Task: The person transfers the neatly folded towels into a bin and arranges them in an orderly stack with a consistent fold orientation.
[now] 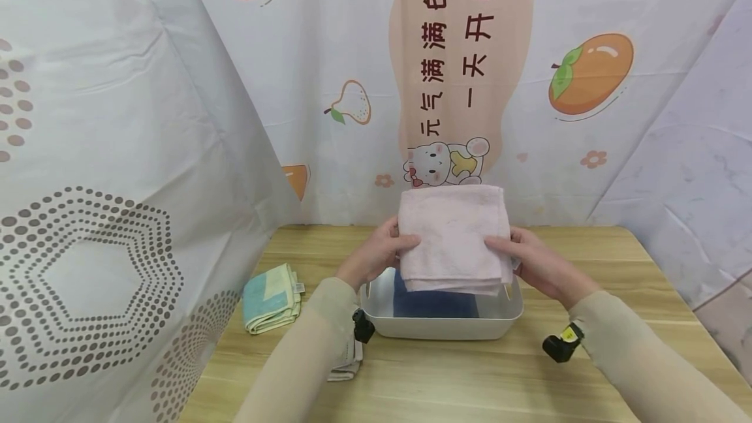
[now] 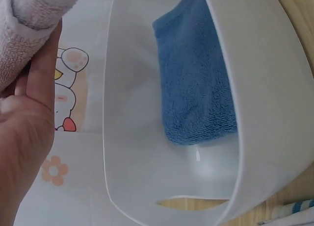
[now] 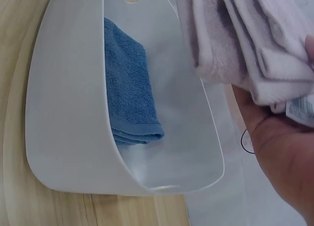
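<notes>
A folded pale pink towel (image 1: 452,234) is held up above the white bin (image 1: 440,328) in the head view. My left hand (image 1: 384,250) grips its left edge, thumb on the front face. On the opposite edge my right hand (image 1: 531,260) pinches it the same way, and a small white tag (image 3: 300,108) hangs by that hand in the right wrist view. Inside the bin lies a folded blue towel (image 2: 198,79), flat on the bottom. The pink towel's layers (image 3: 235,39) show from below, over the bin's far side.
Left of the bin, a folded teal and yellow towel (image 1: 273,299) lies on the wooden table (image 1: 458,377). Closer in, a greyish folded towel (image 1: 346,364) is partly hidden by my left sleeve. A printed curtain (image 1: 329,38) hangs behind the table.
</notes>
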### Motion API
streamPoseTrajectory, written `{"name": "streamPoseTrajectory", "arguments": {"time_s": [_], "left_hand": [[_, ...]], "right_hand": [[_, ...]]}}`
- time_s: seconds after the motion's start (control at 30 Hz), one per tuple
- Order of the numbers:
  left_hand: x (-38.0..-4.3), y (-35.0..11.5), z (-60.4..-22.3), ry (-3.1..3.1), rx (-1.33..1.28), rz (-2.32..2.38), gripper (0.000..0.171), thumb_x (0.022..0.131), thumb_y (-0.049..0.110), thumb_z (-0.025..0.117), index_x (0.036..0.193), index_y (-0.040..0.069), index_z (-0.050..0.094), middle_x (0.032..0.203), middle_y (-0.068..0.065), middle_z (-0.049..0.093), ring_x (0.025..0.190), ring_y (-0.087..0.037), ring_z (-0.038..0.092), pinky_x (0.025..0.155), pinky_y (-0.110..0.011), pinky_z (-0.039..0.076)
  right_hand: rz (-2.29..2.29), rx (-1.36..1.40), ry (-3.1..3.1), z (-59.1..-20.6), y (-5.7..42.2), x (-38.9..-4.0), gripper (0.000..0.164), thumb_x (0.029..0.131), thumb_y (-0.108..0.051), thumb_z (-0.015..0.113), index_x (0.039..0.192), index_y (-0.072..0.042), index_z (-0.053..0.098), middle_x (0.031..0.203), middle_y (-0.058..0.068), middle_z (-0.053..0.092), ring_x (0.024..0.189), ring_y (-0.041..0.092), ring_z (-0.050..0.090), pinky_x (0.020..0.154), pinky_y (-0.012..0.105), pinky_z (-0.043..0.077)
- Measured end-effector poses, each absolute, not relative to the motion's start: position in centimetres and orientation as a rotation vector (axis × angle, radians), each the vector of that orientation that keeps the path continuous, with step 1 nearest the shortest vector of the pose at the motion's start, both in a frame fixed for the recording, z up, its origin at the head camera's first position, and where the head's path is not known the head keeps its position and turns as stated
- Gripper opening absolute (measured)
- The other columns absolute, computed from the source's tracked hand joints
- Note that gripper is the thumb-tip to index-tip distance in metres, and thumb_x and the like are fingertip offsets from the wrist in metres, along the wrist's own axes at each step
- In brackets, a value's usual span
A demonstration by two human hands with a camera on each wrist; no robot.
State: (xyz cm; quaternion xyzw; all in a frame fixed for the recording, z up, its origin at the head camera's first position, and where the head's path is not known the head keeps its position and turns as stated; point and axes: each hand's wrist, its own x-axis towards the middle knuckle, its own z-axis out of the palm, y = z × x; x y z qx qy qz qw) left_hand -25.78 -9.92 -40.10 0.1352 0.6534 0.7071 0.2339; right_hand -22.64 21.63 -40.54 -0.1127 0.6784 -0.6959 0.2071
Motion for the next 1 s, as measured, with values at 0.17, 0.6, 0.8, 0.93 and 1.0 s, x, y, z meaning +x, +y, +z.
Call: {"name": "streamPoseTrajectory", "arguments": {"time_s": [0.17, 0.6, 0.8, 0.93, 1.0], "left_hand": [[-26.0, -9.8, -40.3, 1.929, 0.296, 1.887, 0.069, 0.099, 0.023, 0.068, 0.157, 0.019, 0.031, 0.131, -0.019, 0.061, 0.096, -0.029, 0.071, 0.075, -0.046, 0.062], [-26.5, -9.6, -41.4, 2.139, 0.137, 1.812, 0.060, 0.099, 0.025, 0.070, 0.150, 0.017, 0.040, 0.119, -0.016, 0.069, 0.087, -0.026, 0.072, 0.070, -0.041, 0.061], [-26.5, -9.6, -41.5, 2.166, 0.098, 1.769, 0.059, 0.099, 0.025, 0.070, 0.149, 0.015, 0.041, 0.121, -0.016, 0.067, 0.088, -0.026, 0.072, 0.071, -0.041, 0.061], [-26.4, -9.8, -41.7, 2.169, 0.064, 1.736, 0.060, 0.099, 0.025, 0.070, 0.149, 0.014, 0.041, 0.124, -0.016, 0.067, 0.093, -0.026, 0.071, 0.073, -0.042, 0.061], [-26.5, -9.9, -41.8, 2.166, 0.056, 1.733, 0.061, 0.099, 0.025, 0.070, 0.150, 0.013, 0.040, 0.125, -0.016, 0.067, 0.093, -0.026, 0.071, 0.074, -0.042, 0.061]], "right_hand": [[-1.938, -0.258, 1.966, -40.8, 21.2, -22.9, 0.061, 0.106, -0.027, 0.057, 0.153, 0.004, 0.031, 0.117, 0.002, 0.070, 0.103, 0.017, 0.070, 0.089, 0.035, 0.058], [-1.983, -0.141, 2.077, -41.5, 20.1, -23.0, 0.068, 0.102, -0.023, 0.065, 0.151, 0.000, 0.023, 0.106, 0.015, 0.072, 0.091, 0.022, 0.074, 0.082, 0.037, 0.061], [-1.940, -0.110, 2.113, -41.7, 19.8, -23.3, 0.065, 0.102, -0.021, 0.064, 0.148, 0.001, 0.025, 0.097, 0.013, 0.072, 0.086, 0.022, 0.074, 0.080, 0.036, 0.061], [-1.879, -0.088, 2.147, -41.8, 19.7, -23.4, 0.073, 0.101, -0.023, 0.065, 0.154, -0.001, 0.019, 0.101, 0.017, 0.071, 0.087, 0.022, 0.074, 0.080, 0.034, 0.061], [-1.852, -0.085, 2.164, -41.9, 19.7, -23.5, 0.080, 0.101, -0.024, 0.065, 0.158, -0.004, 0.013, 0.109, 0.023, 0.068, 0.090, 0.022, 0.073, 0.082, 0.033, 0.060]]}}
